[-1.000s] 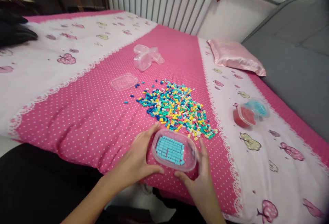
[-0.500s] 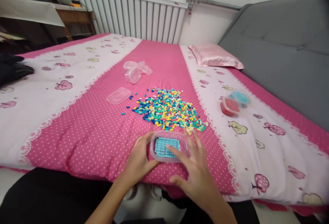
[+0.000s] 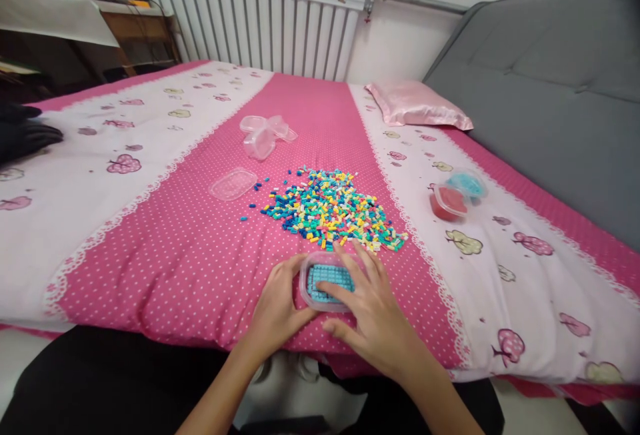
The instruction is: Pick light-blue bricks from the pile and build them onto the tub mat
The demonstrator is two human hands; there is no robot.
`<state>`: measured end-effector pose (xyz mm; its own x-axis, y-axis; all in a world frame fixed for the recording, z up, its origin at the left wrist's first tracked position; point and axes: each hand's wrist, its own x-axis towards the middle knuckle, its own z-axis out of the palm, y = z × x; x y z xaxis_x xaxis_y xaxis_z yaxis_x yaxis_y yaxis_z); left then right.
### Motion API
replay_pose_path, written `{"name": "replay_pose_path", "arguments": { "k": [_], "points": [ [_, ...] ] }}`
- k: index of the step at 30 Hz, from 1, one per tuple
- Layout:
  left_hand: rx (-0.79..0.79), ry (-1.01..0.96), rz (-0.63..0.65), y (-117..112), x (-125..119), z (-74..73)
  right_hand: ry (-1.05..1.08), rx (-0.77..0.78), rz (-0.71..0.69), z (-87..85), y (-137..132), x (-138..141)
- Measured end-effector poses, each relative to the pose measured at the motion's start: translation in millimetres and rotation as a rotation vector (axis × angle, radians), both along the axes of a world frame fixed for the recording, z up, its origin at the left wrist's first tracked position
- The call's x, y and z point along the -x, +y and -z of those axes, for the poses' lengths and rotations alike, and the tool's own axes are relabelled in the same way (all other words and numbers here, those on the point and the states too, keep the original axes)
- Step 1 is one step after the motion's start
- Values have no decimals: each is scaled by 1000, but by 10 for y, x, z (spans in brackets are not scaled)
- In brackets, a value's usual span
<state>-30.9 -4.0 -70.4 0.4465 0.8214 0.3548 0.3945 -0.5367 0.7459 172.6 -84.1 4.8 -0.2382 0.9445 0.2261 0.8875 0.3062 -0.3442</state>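
A small clear plastic box (image 3: 317,283) with light-blue beads packed in it lies near the front edge of the bed. My left hand (image 3: 278,308) curls round its left side, thumb along the near rim. My right hand (image 3: 374,308) lies flat over its lid, fingers spread and stretched toward the bead pile. Just beyond is a heap of small mixed-colour beads (image 3: 330,208), blue, teal, yellow and white, on the pink dotted cover (image 3: 175,255).
A loose clear lid (image 3: 233,184) and a cluster of empty clear boxes (image 3: 266,132) lie farther back. Two closed boxes, one with red beads (image 3: 447,203) and one with blue (image 3: 467,185), sit at the right. A pink pillow (image 3: 417,104), grey headboard and radiator are behind.
My right hand has moved from the box's right side onto its top. The camera has tilted up and the box now sits slightly farther in on the bed.
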Motion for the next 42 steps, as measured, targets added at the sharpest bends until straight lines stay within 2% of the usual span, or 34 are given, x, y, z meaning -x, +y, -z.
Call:
{"name": "replay_pose_path", "arguments": {
  "k": [5, 10, 16, 19, 21, 24, 27, 31, 37, 39, 42],
  "points": [
    [15, -8, 3, 3, 6, 7, -44, 34, -43, -7, 30, 4],
    [33, -15, 13, 8, 15, 10, -45, 55, -25, -3, 34, 15],
    [41, -25, 18, 26, 19, 12, -13, 14, -27, 7, 28, 41],
    [40, -28, 19, 36, 13, 15, 71, -31, -29, 45, 35, 21],
    [36, -28, 17, 44, 7, 13, 202, -124, 27, 138, 41, -30],
    [29, -27, 6, 55, 3, 9, 364, -310, 226, 390, 48, -174],
    [17, -24, -11, 60, 11, 18, 409, -432, 403, 681, 50, -352],
    [-16, -9, -23, 63, 31, 42, 386, -480, 478, 928, 66, -465],
    [-74, 26, 1, 57, 48, 29, 357, -475, 505, 998, 120, -401],
    [-82, 52, 21, 54, 50, -28, 353, -468, 504, 997, 120, -401],
    [-67, 125, 56, 72, 51, -201, 351, -447, 495, 986, 105, -414]
  ]
}}
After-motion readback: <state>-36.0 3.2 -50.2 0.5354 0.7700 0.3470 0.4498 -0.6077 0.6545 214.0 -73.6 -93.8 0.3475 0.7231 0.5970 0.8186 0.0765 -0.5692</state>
